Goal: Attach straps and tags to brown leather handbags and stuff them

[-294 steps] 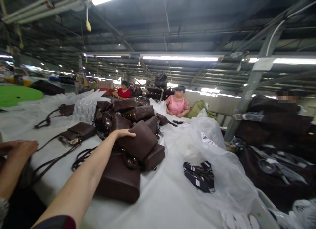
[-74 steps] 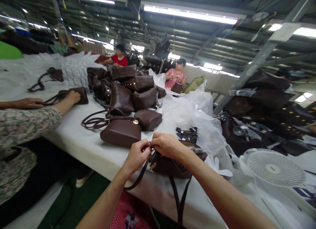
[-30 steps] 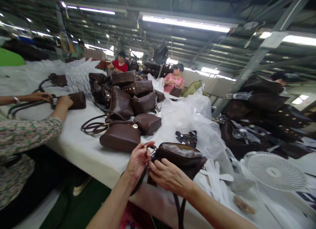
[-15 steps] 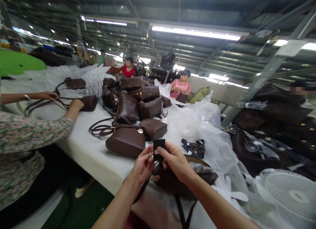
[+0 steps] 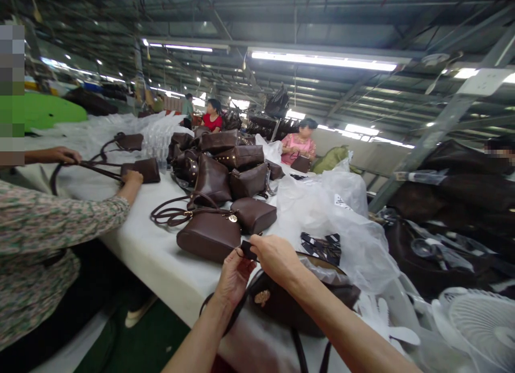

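A small black hang tag (image 5: 247, 250) is held up between my two hands, tilted so that little of its face shows. My left hand (image 5: 233, 276) is closed at the tag's left end, where a bit of thin dark cord shows by the fingertips. My right hand (image 5: 277, 259) pinches the tag's other end from above. Below and behind my right forearm lies a dark brown handbag (image 5: 277, 308) with a gold emblem, clear plastic at its opening and straps hanging toward me. Just beyond my hands another brown bag (image 5: 209, 236) with a round gold charm rests on the table.
A heap of brown bags (image 5: 213, 177) stands mid-table. Several black tags (image 5: 321, 248) lie beside crumpled plastic bags (image 5: 354, 222). A white fan (image 5: 478, 324) is at right. At left, a co-worker in a floral sleeve (image 5: 72, 214) handles a small brown bag (image 5: 147, 170) by its strap.
The tag has tipped from upright to nearly flat, and my right hand has shifted onto its top edge. The co-worker's hands have moved with the small bag. The whole view has shifted slightly.
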A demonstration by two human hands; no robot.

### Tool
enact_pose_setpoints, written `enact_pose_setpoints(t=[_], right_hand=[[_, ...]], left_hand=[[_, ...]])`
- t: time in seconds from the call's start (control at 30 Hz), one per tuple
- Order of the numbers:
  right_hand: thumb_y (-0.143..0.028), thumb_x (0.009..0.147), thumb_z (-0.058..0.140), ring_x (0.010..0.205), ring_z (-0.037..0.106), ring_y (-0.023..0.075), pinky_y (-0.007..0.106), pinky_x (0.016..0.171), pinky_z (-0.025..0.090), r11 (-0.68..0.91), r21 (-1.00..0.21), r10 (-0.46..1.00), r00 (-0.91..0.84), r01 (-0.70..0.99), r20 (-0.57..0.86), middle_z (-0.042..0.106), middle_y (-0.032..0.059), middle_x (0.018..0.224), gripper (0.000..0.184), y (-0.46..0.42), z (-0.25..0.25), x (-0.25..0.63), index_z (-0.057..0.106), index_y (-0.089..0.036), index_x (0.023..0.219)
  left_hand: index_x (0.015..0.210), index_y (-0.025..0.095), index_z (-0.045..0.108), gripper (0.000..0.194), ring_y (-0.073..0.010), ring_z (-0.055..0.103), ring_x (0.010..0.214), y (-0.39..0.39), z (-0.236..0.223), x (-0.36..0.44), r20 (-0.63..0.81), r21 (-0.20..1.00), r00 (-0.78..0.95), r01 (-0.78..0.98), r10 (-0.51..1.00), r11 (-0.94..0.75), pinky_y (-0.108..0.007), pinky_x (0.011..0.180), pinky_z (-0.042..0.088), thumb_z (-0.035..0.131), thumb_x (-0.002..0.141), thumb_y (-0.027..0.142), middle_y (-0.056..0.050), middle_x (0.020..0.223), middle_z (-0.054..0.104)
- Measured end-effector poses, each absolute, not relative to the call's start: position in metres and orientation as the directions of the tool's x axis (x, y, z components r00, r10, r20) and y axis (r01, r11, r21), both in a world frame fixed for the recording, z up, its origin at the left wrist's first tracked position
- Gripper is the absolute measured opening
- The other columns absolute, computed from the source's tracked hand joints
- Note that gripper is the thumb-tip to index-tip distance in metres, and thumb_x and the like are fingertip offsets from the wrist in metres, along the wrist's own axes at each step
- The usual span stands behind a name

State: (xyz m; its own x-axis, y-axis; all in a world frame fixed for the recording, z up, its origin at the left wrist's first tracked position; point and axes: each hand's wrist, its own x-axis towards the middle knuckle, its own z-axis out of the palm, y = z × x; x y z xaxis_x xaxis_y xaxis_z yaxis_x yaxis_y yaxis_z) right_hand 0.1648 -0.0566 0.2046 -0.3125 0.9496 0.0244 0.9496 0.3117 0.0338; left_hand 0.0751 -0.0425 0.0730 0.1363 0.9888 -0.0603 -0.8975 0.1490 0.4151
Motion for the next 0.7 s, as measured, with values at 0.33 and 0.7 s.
enact_pose_setpoints(t=[0.33, 0.7], right_hand=[[-0.015, 0.091, 0.046, 0.092, 0.070, 0.0267, 0.030, 0.070, 0.050, 0.345, 0.163, 0.934, -0.322, 0.924, -0.154, 0.073, 0.0143, 0.098, 0.026, -0.062, 0.212, 0.150, 0.071, -0.018, 0.098], [-0.029, 0.087, 0.060, 0.104, 0.062, 0.0223, 0.030, 0.082, 0.047, 0.465, 0.030, 0.885, -0.465, 0.885, 0.016, 0.064, 0.0101, 0.114, 0.029, -0.073, 0.207, 0.184, 0.064, -0.021, 0.115]], left_hand=[[0.076, 0.013, 0.072, 0.033, -0.0092, 0.055, 0.053, -0.041, 0.080, 0.055, -0.014, 0.691, 0.164, -0.711, 0.986, 0.128, -0.019, 0.043, 0.043, 0.087, 0.055, 0.034, -0.001, 0.066, 0.066], [0.076, 0.013, 0.072, 0.025, -0.0103, 0.054, 0.054, -0.044, 0.103, 0.030, 0.092, 0.901, 0.141, -0.432, 0.986, -0.022, -0.017, 0.038, 0.044, 0.079, 0.062, 0.032, -0.003, 0.069, 0.067]])
